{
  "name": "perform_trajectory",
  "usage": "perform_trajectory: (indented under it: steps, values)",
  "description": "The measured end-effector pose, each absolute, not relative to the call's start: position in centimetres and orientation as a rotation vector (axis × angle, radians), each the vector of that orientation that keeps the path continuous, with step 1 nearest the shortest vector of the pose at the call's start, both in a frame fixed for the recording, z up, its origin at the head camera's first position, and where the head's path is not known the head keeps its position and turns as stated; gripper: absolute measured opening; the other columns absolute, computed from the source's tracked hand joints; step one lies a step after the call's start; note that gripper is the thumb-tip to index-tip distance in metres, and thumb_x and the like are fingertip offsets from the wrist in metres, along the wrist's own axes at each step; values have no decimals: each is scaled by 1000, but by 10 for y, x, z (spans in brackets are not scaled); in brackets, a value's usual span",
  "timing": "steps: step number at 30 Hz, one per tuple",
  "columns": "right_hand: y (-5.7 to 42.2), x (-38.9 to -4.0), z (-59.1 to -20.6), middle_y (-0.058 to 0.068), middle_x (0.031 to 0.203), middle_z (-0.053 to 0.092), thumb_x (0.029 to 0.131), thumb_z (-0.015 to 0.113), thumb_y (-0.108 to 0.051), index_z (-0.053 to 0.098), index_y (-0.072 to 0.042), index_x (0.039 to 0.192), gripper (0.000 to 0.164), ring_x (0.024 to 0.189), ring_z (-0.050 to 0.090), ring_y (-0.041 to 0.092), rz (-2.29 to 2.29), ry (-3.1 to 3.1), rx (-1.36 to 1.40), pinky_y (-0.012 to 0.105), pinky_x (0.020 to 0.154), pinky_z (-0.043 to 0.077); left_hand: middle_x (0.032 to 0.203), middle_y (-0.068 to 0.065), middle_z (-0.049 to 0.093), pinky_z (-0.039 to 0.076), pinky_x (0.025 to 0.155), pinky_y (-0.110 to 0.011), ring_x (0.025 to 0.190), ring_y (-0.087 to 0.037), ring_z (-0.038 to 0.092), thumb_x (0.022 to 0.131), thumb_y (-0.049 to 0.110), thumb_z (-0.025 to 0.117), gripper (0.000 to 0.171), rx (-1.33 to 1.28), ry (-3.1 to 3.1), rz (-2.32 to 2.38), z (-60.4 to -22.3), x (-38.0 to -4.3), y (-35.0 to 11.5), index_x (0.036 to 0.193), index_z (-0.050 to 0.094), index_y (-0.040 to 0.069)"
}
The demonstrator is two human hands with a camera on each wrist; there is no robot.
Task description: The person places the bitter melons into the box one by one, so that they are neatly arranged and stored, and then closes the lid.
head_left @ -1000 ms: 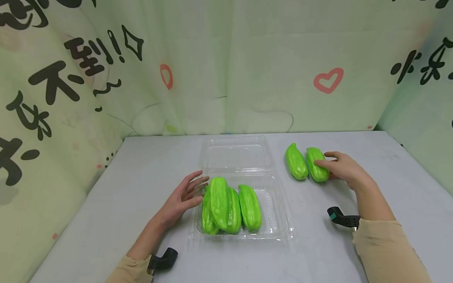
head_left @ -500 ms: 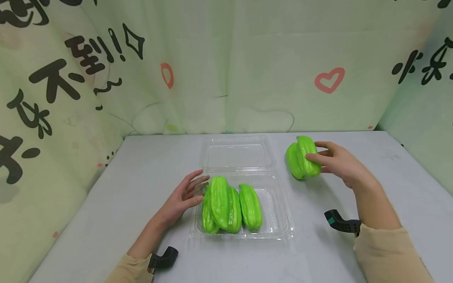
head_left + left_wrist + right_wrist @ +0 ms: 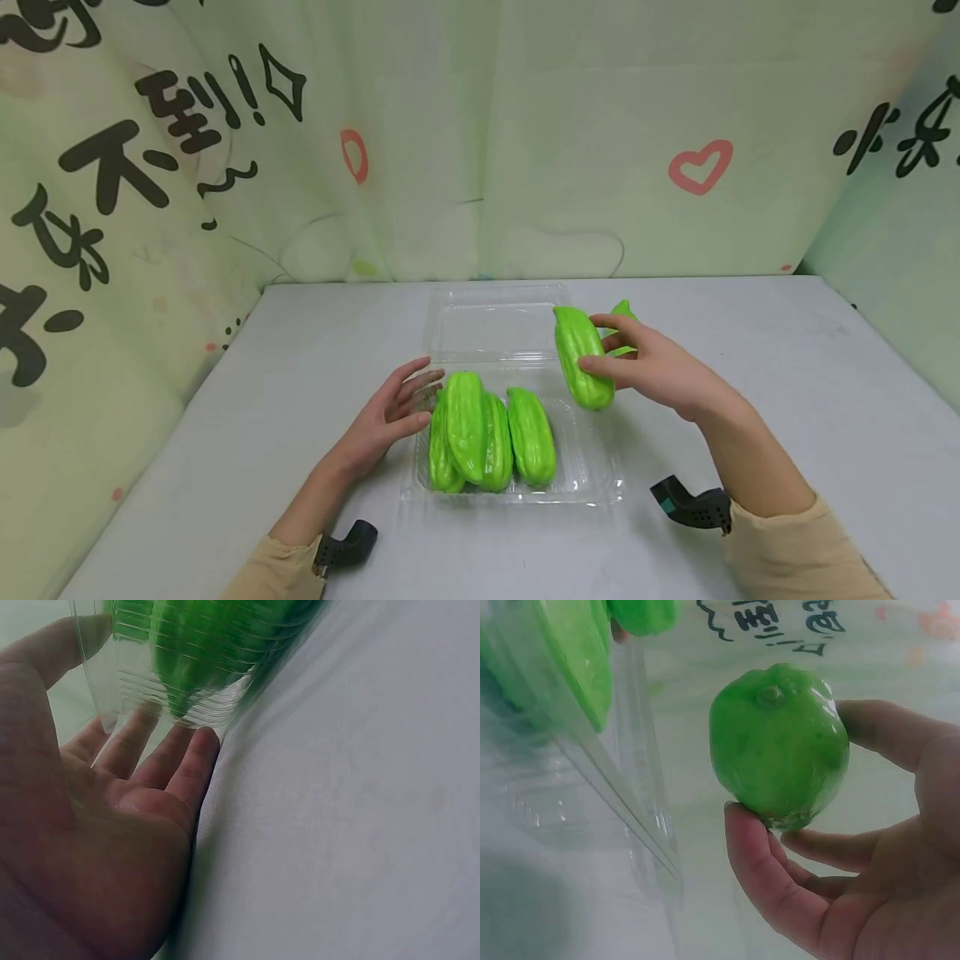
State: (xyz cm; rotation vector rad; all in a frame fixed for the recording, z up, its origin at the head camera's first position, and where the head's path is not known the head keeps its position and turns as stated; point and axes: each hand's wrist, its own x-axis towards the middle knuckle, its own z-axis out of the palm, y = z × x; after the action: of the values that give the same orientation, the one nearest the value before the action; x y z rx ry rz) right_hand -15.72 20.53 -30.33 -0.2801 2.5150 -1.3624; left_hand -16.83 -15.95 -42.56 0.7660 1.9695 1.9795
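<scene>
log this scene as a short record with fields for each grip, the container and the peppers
clear plastic container: lid folded open behind
left grip: at container's left side, fingers extended
right grip: holding one green pepper, raised
peppers inside: four visible
other pepper: beyond right grip, mostly hidden

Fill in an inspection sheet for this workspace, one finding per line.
Surface: pale grey tabletop.
Job's things: clear container, lid open, four green peppers visible inside; one held pepper; another pepper, mostly hidden.
Clutter: nothing seen.
Hands: right hand grips the held pepper; left hand at the container's left side, fingers extended; black devices on both wrists.
Cables: nothing seen.
Surroundings: green printed curtain behind and on both sides.
</scene>
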Motion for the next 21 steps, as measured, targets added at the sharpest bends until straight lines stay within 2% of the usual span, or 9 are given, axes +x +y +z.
perform_trajectory:
  steps: [7, 15, 21]
  values:
    - [181, -151, -316, 22, 127, 51, 95, 71, -33, 33, -2, 154, 76, 103, 64, 26, -1386, 2402, -339, 41, 89, 54, 159, -24, 31, 31, 113, -55, 144, -42, 33, 98, 6, 62, 76, 771, 1968, 1981, -426, -168, -160, 159, 17, 1]
    - [157, -142, -326, 19, 119, 53, 94, 72, -32, 33, 0, 153, 77, 91, 64, 22, -1381, 2322, -405, 38, 80, 56, 159, -23, 31, 32, 114, -53, 145, -41, 31, 98, 5, 62, 76, 776, 1972, 1977, -426, -168, -160, 159, 17, 1]
    - [145, -136, -331, 16, 112, 58, 94, 73, -35, 34, 2, 150, 78, 75, 68, 21, -1320, 2377, -398, 39, 75, 56, 159, -24, 31, 33, 113, -50, 145, -41, 31, 98, 5, 62, 76, 778, 1970, 1979, -426, -169, -160, 159, 17, 1]
